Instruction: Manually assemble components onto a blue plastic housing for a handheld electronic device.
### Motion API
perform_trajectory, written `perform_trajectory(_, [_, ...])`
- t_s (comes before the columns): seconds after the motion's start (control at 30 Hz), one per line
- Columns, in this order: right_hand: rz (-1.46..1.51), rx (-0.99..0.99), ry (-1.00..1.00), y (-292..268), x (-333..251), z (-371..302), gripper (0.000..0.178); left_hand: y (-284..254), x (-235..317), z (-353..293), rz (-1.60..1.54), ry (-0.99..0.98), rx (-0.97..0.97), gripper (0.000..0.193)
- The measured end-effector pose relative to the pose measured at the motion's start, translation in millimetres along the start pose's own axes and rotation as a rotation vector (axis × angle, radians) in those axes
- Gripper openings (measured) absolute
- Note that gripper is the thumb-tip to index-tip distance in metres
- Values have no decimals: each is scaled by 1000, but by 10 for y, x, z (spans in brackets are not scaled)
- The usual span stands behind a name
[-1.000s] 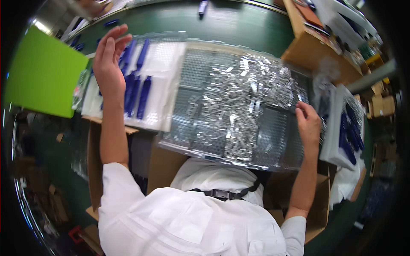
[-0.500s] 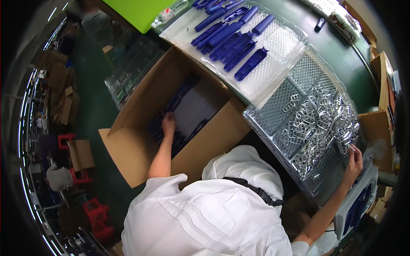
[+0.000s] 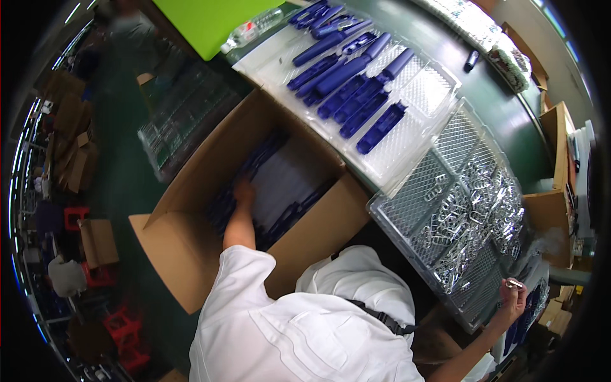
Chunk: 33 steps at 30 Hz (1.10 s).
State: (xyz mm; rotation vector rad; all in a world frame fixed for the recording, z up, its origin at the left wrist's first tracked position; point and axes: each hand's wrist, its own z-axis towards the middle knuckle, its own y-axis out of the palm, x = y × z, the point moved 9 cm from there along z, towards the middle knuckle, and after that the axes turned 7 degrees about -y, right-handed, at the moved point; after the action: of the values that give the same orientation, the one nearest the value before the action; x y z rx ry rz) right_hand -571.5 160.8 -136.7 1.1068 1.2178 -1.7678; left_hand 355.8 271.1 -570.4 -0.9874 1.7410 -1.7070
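My left hand (image 3: pixel 243 192) is down inside an open cardboard box (image 3: pixel 321 232), at blue plastic parts (image 3: pixel 223 207) lying in it. Its fingertips are lost in shadow, and I cannot make out a grip. At the right, my right hand (image 3: pixel 511 302) pinches a small shiny metal piece (image 3: pixel 514 284) between thumb and fingers. That hand is just past the near right corner of a clear compartmented tray (image 3: pixel 410 226). Loose metal frame-like pieces (image 3: pixel 474 207) lie heaped in the tray.
Blue plastic casings (image 3: pixel 353 99) lie on a clear textured tray (image 3: pixel 423 79) on the table beyond the box. A plastic bottle (image 3: pixel 251 30) lies beside a bright green board (image 3: pixel 197 22). Clear trays (image 3: pixel 178 137) are left of the box; red stools (image 3: pixel 124 334) stand farther left.
My right hand has drawn back from the metal heap toward me, with a metal piece in its fingers. The left hand stays in the box, slightly deeper; the whole view has shifted a little.
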Motion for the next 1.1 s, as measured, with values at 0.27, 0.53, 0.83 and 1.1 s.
perform_trajectory(0.27, [21, 1, 118, 462, -158, -298, 25, 270, -378, 349, 272, -58, -121, 40])
perform_trajectory(0.53, [17, -22, 61, 721, -215, -263, 28, -276, -418, 18, 84, -99, -74, 43])
perform_trajectory(0.83, [-14, 10, -89, 733, -710, -451, 14, -1440, 186, -1250, -1793, -366, -633, 44])
perform_trajectory(1.1, [45, -75, -276, 490, -730, -294, 27, -3052, 2258, -2356, -2002, 99, -1153, 53])
